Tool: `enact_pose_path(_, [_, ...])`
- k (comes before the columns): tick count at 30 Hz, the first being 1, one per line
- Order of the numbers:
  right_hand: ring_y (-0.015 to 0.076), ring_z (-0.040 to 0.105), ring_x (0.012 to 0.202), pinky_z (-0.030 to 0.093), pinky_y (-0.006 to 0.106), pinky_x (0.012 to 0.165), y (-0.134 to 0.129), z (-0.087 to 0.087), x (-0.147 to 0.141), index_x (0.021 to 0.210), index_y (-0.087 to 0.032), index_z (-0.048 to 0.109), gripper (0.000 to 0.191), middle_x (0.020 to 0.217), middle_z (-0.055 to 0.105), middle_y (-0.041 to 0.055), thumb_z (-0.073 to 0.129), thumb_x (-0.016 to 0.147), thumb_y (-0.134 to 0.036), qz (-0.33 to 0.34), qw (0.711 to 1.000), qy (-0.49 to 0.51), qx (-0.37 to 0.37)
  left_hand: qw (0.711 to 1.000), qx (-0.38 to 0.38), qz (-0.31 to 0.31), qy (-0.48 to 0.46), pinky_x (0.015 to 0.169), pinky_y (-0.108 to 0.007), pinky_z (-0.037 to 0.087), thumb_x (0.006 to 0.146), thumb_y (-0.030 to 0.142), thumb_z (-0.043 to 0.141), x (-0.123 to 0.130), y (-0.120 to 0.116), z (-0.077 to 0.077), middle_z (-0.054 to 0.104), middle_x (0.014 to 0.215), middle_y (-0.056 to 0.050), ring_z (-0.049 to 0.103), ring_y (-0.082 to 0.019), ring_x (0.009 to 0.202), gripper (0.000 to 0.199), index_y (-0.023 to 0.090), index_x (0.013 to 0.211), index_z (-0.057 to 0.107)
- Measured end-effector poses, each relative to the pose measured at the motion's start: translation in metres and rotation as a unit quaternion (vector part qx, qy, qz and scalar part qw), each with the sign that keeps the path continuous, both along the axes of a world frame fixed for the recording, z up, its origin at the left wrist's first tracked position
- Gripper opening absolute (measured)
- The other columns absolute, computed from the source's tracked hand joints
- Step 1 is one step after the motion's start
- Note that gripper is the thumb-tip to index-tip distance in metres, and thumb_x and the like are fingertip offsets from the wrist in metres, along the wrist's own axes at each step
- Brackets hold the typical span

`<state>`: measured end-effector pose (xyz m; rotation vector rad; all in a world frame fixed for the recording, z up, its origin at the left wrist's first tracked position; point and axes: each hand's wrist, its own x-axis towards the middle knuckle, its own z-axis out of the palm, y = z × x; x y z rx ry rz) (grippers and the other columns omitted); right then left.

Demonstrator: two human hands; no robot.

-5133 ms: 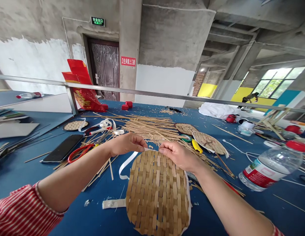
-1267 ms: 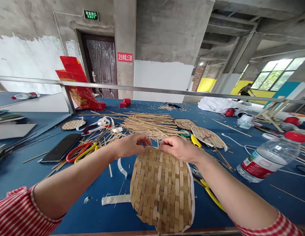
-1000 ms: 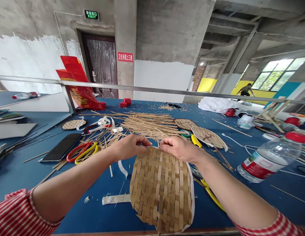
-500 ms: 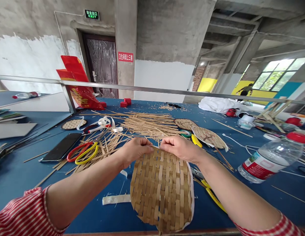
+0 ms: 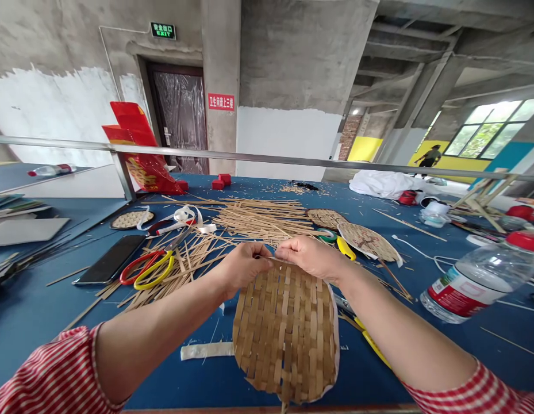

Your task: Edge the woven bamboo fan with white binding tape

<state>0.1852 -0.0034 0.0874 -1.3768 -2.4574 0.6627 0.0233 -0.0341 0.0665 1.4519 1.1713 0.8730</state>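
A rounded woven bamboo panel (image 5: 288, 333) stands tilted at the table's near edge, its far edge pinched by both hands. My left hand (image 5: 248, 264) is closed on that edge, thumb on top. Beside it, almost touching, my right hand (image 5: 307, 257) pinches the same edge. White cloth tape (image 5: 337, 339) runs along the panel's right rim, and a loose tape end (image 5: 206, 350) sticks out to the left. The fingertips partly hide what they grip. Under my right forearm lies a pair of yellow-handled scissors (image 5: 372, 345).
Bamboo strips (image 5: 267, 218) lie spread beyond my hands. Red-and-yellow scissors (image 5: 157, 267) and a phone (image 5: 110, 259) are to the left. A water bottle (image 5: 477, 279) stands at the right. Finished-looking woven pieces (image 5: 370, 241) lie past my right hand. A metal rail (image 5: 267, 156) crosses behind.
My right hand has shifted slightly left, closer to my left hand. The woven panel's left side has moved a little to the right. Both hands keep hold of its far edge.
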Motion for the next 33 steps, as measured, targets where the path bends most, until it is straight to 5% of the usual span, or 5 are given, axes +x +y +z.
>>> enact_pose_path(6, [0.0078, 0.027, 0.049, 0.019, 0.022, 0.045, -0.005, 0.002, -0.002, 0.056, -0.018, 0.040, 0.032, 0.052, 0.029, -0.0056, 0.039, 0.077, -0.041, 0.018, 0.999, -0.008, 0.026, 1.000, -0.006, 0.008, 0.006, 0.042, -0.019, 0.019, 0.061, 0.029, 0.056, -0.001, 0.000, -0.004, 0.036, 0.050, 0.008, 0.027, -0.004, 0.043, 0.016, 0.016, 0.066, 0.049])
enact_pose_path(12, [0.0086, 0.034, 0.053, 0.023, 0.021, 0.047, -0.009, 0.002, -0.002, 0.061, -0.017, 0.045, 0.022, 0.055, 0.040, -0.0046, 0.038, 0.078, -0.029, 0.058, 0.997, -0.014, 0.057, 0.998, -0.010, -0.055, 0.030, 0.048, -0.020, 0.026, 0.061, 0.031, 0.057, -0.010, 0.002, -0.003, 0.046, 0.057, 0.006, 0.037, -0.007, 0.051, 0.018, 0.017, 0.072, 0.056])
enact_pose_path(22, [0.0107, 0.040, 0.058, 0.028, 0.022, 0.052, -0.007, 0.006, 0.000, 0.065, -0.018, 0.047, 0.027, 0.061, 0.047, -0.0024, 0.035, 0.081, -0.035, 0.069, 0.997, -0.016, 0.022, 0.998, -0.008, -0.054, 0.011, 0.061, -0.024, 0.035, 0.062, 0.027, 0.056, -0.016, -0.001, -0.003, 0.056, 0.067, 0.002, 0.049, -0.012, 0.063, 0.019, 0.015, 0.076, 0.059])
enact_pose_path(33, [0.0106, 0.038, 0.056, 0.025, 0.022, 0.049, -0.008, 0.000, -0.008, 0.064, -0.018, 0.045, 0.024, 0.060, 0.045, -0.0020, 0.035, 0.082, -0.030, 0.077, 0.994, -0.012, 0.075, 0.984, 0.062, -0.098, 0.134, 0.057, -0.022, 0.034, 0.062, 0.028, 0.052, -0.020, 0.003, 0.009, 0.055, 0.072, 0.002, 0.047, -0.012, 0.066, 0.022, 0.018, 0.081, 0.058])
